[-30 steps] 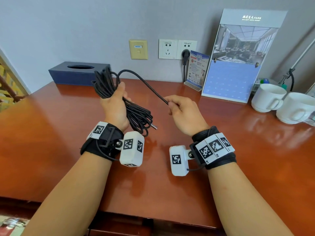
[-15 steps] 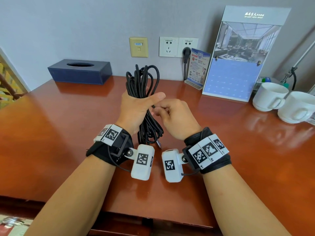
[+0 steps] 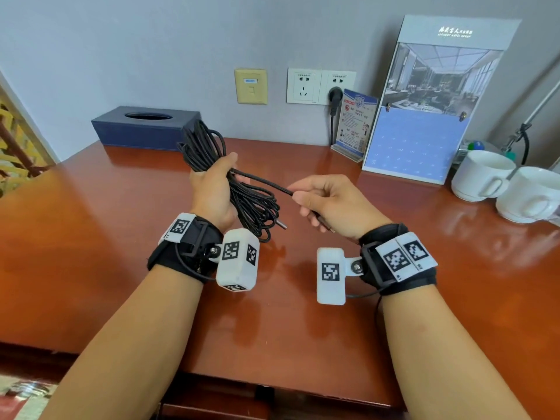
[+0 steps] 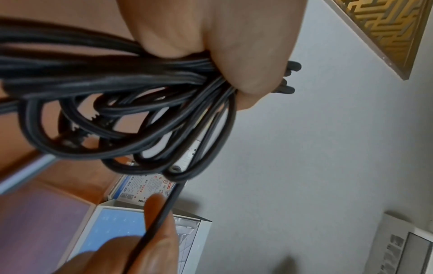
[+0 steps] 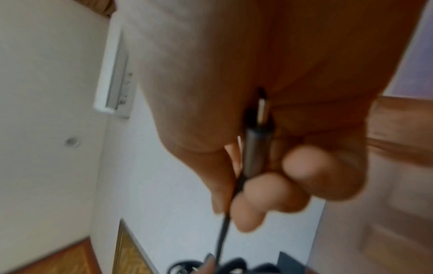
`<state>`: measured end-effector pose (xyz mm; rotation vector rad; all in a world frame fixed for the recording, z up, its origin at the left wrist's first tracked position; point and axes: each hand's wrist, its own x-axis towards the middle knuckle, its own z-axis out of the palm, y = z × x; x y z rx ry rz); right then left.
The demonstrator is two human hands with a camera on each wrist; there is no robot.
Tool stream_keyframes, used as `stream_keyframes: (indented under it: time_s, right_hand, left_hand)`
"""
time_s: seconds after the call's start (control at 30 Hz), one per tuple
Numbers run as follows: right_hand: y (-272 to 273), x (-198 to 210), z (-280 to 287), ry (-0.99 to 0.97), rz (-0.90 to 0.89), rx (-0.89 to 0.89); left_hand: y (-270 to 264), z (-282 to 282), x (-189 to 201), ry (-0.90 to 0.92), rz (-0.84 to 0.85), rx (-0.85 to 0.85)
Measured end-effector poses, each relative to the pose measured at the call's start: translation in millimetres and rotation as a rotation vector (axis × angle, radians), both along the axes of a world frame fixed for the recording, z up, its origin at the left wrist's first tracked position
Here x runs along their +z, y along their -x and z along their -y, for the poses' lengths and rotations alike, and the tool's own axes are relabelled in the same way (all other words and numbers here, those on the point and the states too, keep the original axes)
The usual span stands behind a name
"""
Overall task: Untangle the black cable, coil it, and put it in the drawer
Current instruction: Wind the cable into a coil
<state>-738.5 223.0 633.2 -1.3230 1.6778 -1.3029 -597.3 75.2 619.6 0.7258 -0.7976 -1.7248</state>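
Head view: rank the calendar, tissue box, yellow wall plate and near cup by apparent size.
1. Calendar.
2. Tissue box and near cup: look alike; the cup is cut off by the frame, so unranked.
3. Yellow wall plate.

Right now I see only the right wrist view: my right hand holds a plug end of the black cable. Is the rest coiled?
Observer: Mostly. The left hand grips the black cable as a bundle of loops, held above the desk.
Operator: How much is loose?
Observer: One straight strand runs from the bundle to the right hand.
Operator: Where is the other plug?
Observer: The second plug hangs free out of the bundle's lower loops.
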Motion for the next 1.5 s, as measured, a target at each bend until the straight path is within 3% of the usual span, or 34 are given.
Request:
stream_keyframes:
  time_s: [0.2, 0.37, 0.43, 0.57, 0.73, 0.83, 1.1, 1.2, 1.37, 1.5]
  right_hand:
    - [14, -4, -2, 0.046, 0.202, 0.055]
    - [25, -12, 2, 0.049, -0.218, -0.161]
    - [28, -16, 4, 0.081, -0.306, -0.239]
    - [32, -16, 2, 0.168, -0.363, -0.336]
    - [31, -13, 1, 0.327, -0.263, -0.524]
    - [28, -11, 1, 0.381, -0.201, -0.629]
    - [24, -16, 5, 0.35, -0.346, -0.608]
    - [19, -18, 9, 0.339, -0.326, -0.631]
    - [11, -20, 12, 0.15, -0.369, -0.415]
    - [8, -21, 12, 0.099, -0.38, -0.315]
  left_hand:
    - [-4, -2, 3, -0.06, -0.116, -0.165]
    - [-9, -3, 5, -0.002, -0.037, -0.428]
    - [-10, -6, 6, 0.033, -0.003, -0.487]
    - [-17, -7, 7, 0.131, 0.1, -0.665]
    - [-20, -5, 5, 0.146, 0.104, -0.818]
    - [-19, -11, 7, 0.189, 0.161, -0.723]
    - [-3, -20, 3, 0.126, 0.085, -0.457]
    - [2, -17, 0, 0.179, 0.163, -0.329]
    - [2, -10, -1, 0.446, 0.404, -0.049]
    - [4, -12, -3, 0.503, 0.396, -0.119]
